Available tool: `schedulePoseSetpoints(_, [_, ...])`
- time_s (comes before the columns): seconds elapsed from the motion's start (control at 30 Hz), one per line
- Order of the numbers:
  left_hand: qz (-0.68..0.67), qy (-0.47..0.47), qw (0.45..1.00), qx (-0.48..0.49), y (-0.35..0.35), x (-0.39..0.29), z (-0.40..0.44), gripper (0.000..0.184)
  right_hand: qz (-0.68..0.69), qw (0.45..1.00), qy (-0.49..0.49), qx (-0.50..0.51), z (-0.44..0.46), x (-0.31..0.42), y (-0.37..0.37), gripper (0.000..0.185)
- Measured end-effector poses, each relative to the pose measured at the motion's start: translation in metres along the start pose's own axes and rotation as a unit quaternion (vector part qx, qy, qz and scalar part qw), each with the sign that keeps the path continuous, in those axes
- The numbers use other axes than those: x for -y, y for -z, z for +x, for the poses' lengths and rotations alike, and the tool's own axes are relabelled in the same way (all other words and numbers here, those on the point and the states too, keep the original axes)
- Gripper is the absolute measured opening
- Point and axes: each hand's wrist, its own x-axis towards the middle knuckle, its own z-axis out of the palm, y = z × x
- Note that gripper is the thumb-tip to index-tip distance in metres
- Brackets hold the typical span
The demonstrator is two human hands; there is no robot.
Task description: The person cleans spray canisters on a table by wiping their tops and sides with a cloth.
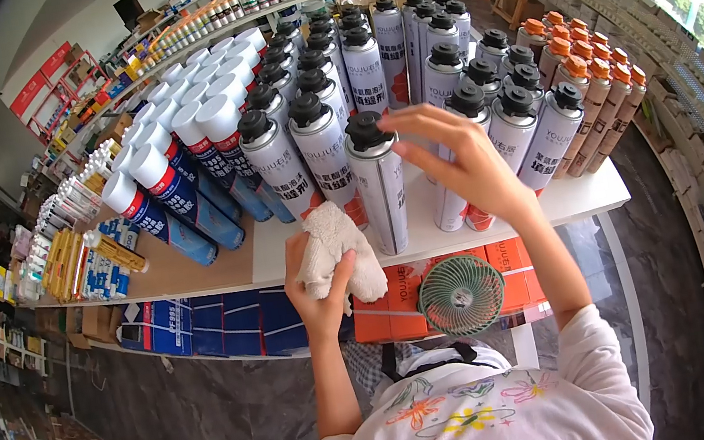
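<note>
My left hand is closed around a crumpled white cloth, held just in front of the table edge. My right hand has its fingers stretched out and its thumb apart, beside the black cap of the front spray foam can. Whether the fingertips touch that cap cannot be made out. This can stands upright near the front edge, its printed label turned partly away. Behind it and on both sides are rows of similar white-grey cans with black caps, several partly hidden by my right hand and arm.
Blue cans with white caps fill the table's left part. Brown cans with orange caps stand at the right. Below the white tabletop are orange boxes, blue boxes and a green fan close to my body.
</note>
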Motion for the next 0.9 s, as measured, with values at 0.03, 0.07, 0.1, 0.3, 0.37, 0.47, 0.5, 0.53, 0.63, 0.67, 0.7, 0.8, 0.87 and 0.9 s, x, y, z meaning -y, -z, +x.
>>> schedulePoseSetpoints(0.03, [0.095,-0.108,0.990,0.012,-0.003,-0.001,0.005,0.043,-0.029,0.999,0.020,0.017,0.013,-0.001,0.001,0.035])
schedulePoseSetpoints(0.07, [0.188,-0.215,0.958,0.024,-0.006,-0.003,0.009,0.044,-0.027,0.999,0.019,0.017,0.024,-0.005,0.000,0.035])
schedulePoseSetpoints(0.1, [0.204,-0.268,0.941,0.032,-0.012,-0.009,0.013,0.042,-0.029,0.998,0.014,0.062,0.034,-0.009,-0.001,0.038])
schedulePoseSetpoints(0.3, [0.308,-0.402,0.861,0.042,-0.037,-0.032,0.045,0.039,-0.003,0.982,0.068,0.175,0.058,-0.036,-0.010,0.038])
schedulePoseSetpoints(0.37, [0.356,-0.448,0.819,0.042,-0.048,-0.037,0.056,0.036,0.004,0.984,0.080,0.159,0.051,-0.035,-0.010,0.037])
schedulePoseSetpoints(0.47, [0.323,-0.428,0.843,0.036,-0.059,-0.003,0.056,0.030,0.005,0.990,0.068,0.126,0.046,-0.038,-0.006,0.036])
schedulePoseSetpoints(0.5, [0.308,-0.428,0.849,0.042,-0.061,0.007,0.052,0.030,0.002,0.990,0.072,0.122,0.046,-0.042,-0.004,0.036])
schedulePoseSetpoints(0.53, [0.307,-0.429,0.848,0.043,-0.059,0.025,0.045,0.030,0.001,0.990,0.075,0.119,0.046,-0.046,-0.003,0.036])
schedulePoseSetpoints(0.63, [0.311,-0.411,0.854,0.069,-0.054,0.060,0.029,0.030,-0.005,0.992,0.043,0.116,0.047,-0.045,0.002,0.037])
schedulePoseSetpoints(0.67, [0.312,-0.409,0.855,0.073,-0.053,0.060,0.028,0.030,-0.002,0.993,0.039,0.115,0.047,-0.045,0.001,0.037])
schedulePoseSetpoints(0.7, [0.318,-0.414,0.851,0.063,-0.052,0.060,0.030,0.030,-0.018,0.993,0.051,0.110,0.047,-0.045,-0.001,0.036])
schedulePoseSetpoints(0.8, [0.320,-0.441,0.838,0.030,-0.056,0.028,0.044,0.030,-0.034,0.992,0.080,0.091,0.048,-0.036,-0.013,0.036])
schedulePoseSetpoints(0.87, [0.313,-0.468,0.826,-0.008,-0.064,-0.004,0.060,0.031,-0.039,0.992,0.076,0.096,0.051,-0.029,-0.022,0.037])
schedulePoseSetpoints(0.9, [0.314,-0.464,0.828,-0.010,-0.066,-0.011,0.068,0.031,-0.039,0.992,0.073,0.098,0.053,-0.028,-0.024,0.037])
